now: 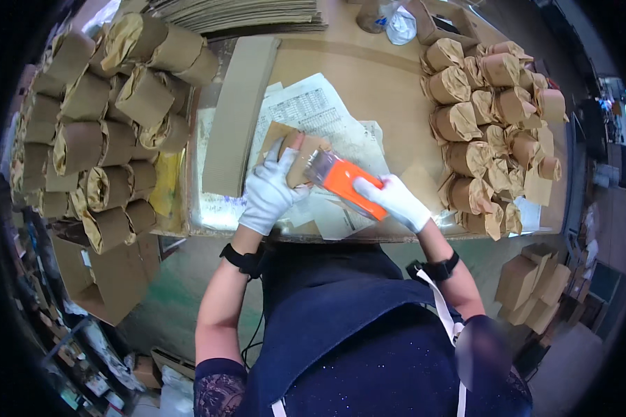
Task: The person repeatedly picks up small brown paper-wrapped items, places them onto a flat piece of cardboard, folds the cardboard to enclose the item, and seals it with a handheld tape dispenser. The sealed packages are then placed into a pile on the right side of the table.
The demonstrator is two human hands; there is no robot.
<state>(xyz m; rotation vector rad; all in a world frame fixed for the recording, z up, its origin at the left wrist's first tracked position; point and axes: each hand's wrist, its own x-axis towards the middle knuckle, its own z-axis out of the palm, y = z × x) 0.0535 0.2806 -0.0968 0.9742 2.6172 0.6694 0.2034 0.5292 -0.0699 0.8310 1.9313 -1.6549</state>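
Observation:
My left hand (266,196), in a white glove, is over a small brown paper package (311,147) on the table, its fingers gripping the paper. My right hand (398,203), also gloved, is closed around an orange tape dispenser (351,182). The dispenser's front end, with clear tape on it, meets the right side of the package. Beneath both lie white printed sheets (306,104), overlapping and partly covered by the package and my left hand.
Brown paper-wrapped rolls are piled on the left (83,149) and stacked at the right (466,121). A long cardboard strip (236,111) lies left of the sheets. Flat cardboard (250,14) is stacked at the back, near an open box (445,24). The table's front edge (313,241) runs before me.

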